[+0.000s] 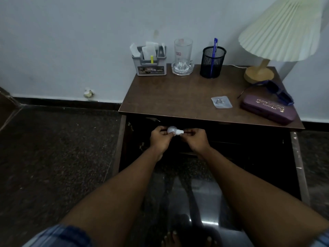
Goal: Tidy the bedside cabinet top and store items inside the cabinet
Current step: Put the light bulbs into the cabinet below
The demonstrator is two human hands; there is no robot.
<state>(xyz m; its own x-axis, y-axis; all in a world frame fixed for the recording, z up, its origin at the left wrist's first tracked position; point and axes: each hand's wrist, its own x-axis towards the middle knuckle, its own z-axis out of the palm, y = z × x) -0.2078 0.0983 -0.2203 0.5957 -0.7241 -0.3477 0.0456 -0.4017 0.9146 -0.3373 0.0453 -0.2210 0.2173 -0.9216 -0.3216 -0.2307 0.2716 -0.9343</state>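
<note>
I see my left hand (pixel 160 139) curled round the globe of a white light bulb (pixel 173 131), right hand (pixel 196 139) pinching its base, bulb just below the tabletop (pixel 169 97) edge, before the open cabinet (pixel 240 148), purple case (pixel 268 109) on top

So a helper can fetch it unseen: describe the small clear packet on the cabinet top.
Find the brown bedside cabinet top with the pleated lamp. Near its front right, just left of the purple case, lies the packet. It alone is flat, clear and square.
</note>
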